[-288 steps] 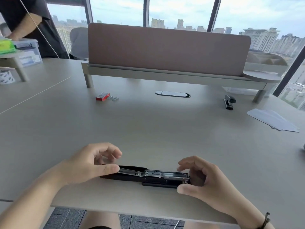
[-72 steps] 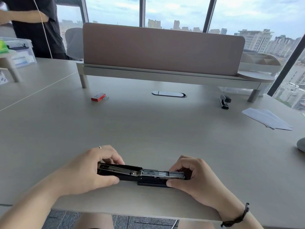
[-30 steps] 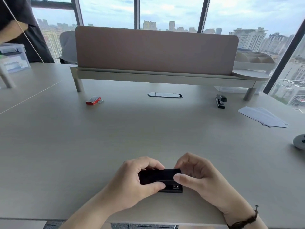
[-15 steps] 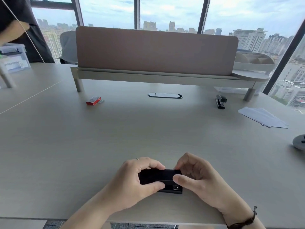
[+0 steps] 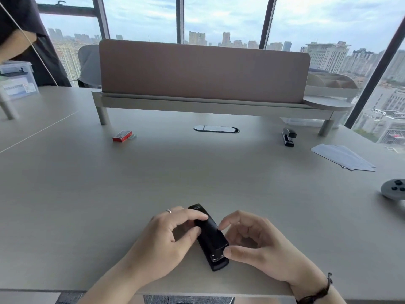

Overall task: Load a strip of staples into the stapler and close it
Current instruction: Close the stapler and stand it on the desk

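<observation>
A black stapler [image 5: 210, 234] lies closed on the desk near the front edge, its length running away from me with the mouth end pointing toward me. My left hand [image 5: 168, 240] grips its left side, thumb and fingertips on the top cover. My right hand [image 5: 256, 244] is at its right side, thumb touching the near end and index fingertip on the cover. A red staple box [image 5: 122, 136] sits far back on the left, with loose staple strips [image 5: 132, 136] beside it.
A second black stapler [image 5: 288, 137] lies at the back right. White papers [image 5: 344, 157] and a grey controller [image 5: 394, 190] are on the right. A raised shelf with a pink divider panel [image 5: 203, 71] spans the back. A person stands at far left.
The stapler was open flat with its magazine exposed, then folded closed. Since half a second ago it has turned from lying crosswise to pointing away from me, and my right fingers have loosened.
</observation>
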The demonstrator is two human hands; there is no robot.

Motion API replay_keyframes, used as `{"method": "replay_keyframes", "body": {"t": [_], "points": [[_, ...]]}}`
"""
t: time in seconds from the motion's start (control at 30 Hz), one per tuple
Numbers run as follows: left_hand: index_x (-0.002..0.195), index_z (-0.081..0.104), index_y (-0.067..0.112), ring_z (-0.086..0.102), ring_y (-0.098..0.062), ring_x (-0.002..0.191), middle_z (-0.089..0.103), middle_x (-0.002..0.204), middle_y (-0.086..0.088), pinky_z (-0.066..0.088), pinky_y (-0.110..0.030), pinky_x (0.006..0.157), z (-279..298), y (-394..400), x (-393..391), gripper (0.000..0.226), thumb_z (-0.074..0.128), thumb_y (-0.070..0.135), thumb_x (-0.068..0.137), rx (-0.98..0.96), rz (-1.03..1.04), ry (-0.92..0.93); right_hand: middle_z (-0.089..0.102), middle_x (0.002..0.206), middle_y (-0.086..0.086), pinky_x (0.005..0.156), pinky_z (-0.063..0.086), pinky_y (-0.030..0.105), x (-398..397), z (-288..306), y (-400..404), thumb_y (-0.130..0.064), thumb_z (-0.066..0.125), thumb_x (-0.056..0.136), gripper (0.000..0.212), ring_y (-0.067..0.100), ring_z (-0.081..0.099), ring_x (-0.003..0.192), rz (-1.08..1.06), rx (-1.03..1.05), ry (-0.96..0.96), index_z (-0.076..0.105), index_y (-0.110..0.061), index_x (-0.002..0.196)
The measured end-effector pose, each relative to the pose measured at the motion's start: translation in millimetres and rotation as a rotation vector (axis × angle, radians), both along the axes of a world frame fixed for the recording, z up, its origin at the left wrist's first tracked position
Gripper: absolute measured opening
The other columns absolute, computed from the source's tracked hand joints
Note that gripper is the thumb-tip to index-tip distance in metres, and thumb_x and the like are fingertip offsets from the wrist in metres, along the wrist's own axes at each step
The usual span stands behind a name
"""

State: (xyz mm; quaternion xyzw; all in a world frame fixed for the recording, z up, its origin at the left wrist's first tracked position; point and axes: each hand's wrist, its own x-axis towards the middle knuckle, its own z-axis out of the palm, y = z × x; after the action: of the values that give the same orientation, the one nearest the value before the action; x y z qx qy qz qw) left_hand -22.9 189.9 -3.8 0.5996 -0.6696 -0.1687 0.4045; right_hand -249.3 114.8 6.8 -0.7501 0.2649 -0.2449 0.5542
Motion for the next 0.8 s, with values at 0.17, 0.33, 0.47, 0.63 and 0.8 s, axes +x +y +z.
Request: {"method": "replay_keyframes", "body": {"t": [0.17,0.33,0.47,0.63,0.8], "points": [[0.121,0.062,0.051,0.06,0.009,0.113,0.067,0.114,0.033,0.045,-0.013,0.094,2,6,-1,0.034,0.062,0.05,0.087,0.073,-0.04,0.026,0.075,0.091,0.016,0.082,0.052,0.049,2,1,2,-0.021,0.073,0.089,0.019,0.033,0.069,0.084,-0.035,-0.065,0.005,0.068,-0.019,0.107],[0.128,0.06,0.048,0.061,0.003,0.113,0.069,0.113,0.025,0.05,-0.021,0.089,1,8,1,0.045,0.062,0.055,0.084,0.068,-0.085,0.026,0.076,0.098,0.01,0.089,0.054,0.035,2,-1,1,-0.024,0.075,0.088,0.018,0.021,0.072,0.092,-0.054,-0.106,0.037,0.069,-0.02,0.104],[0.131,0.058,0.048,0.059,0.002,0.117,0.067,0.116,0.024,0.052,-0.026,0.089,3,1,1,0.051,0.062,0.057,0.081,0.104,-0.129,0.018,0.076,0.103,0.002,0.097,0.053,0.031,0,-3,-1,-0.022,0.074,0.088,0.017,0.016,0.072,0.102,-0.065,-0.133,0.064,0.067,-0.025,0.104],[0.139,0.051,0.042,0.058,0.005,0.111,0.062,0.114,0.032,0.051,-0.018,0.084,7,-15,-10,0.051,0.067,0.038,0.091,0.116,-0.204,-0.066,0.075,0.105,-0.012,0.097,0.049,0.022,-4,-3,-8,-0.024,0.072,0.089,0.02,0.005,0.069,0.109,-0.163,-0.23,0.136,0.065,-0.035,0.103],[0.139,0.052,0.04,0.059,0.0,0.114,0.065,0.117,0.021,0.051,-0.026,0.093,8,-58,-23,0.051,0.066,0.042,0.09,0.159,-0.222,-0.032,0.072,0.107,-0.015,0.098,0.05,0.026,-14,-2,-36,-0.024,0.068,0.091,0.019,0.001,0.066,0.11,-0.233,-0.24,0.174,0.064,-0.035,0.107]]}}
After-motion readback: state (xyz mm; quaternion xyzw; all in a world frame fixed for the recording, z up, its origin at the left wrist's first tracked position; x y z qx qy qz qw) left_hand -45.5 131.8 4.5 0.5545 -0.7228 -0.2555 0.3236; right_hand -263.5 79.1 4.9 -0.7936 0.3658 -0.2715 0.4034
